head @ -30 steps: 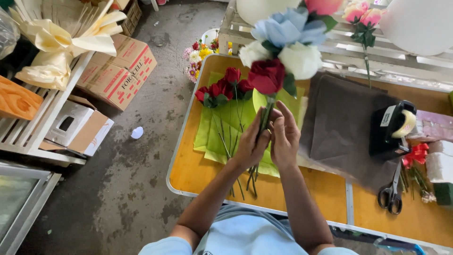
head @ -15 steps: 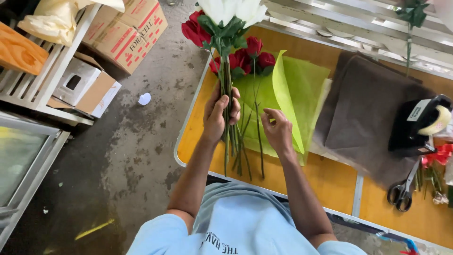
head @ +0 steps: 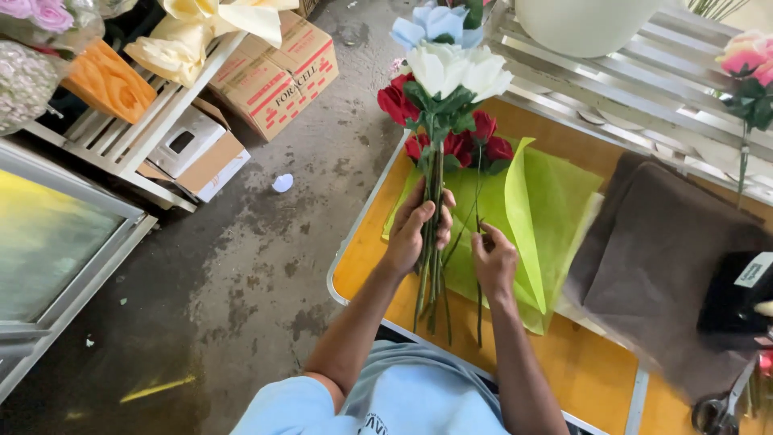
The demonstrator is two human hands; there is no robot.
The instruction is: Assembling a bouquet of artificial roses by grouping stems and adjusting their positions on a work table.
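Observation:
My left hand point(head: 419, 228) is closed around the green stems of an upright bunch of artificial flowers point(head: 444, 74), with white, pale blue and red blooms on top. My right hand point(head: 493, 259) pinches the stem of a single red rose point(head: 498, 149) that lies on a sheet of lime green wrapping mesh point(head: 555, 201). More red roses point(head: 460, 143) rest on that sheet, on the orange table point(head: 580, 370). Part of the sheet is folded up on edge beside my right hand.
Brown wrapping sheets point(head: 668, 258) lie right of the green sheet, with a black tape dispenser point(head: 737, 302) and scissors point(head: 717, 411) at the far right. Cardboard boxes point(head: 270, 76) and a slatted rack point(head: 121, 153) stand on the concrete floor to the left. A pink rose point(head: 749, 60) stands at the top right.
The view has shifted as my head moved. My left hand keeps the bunch upright. My right hand has closed on the stem of a red rose lying on the green sheet.

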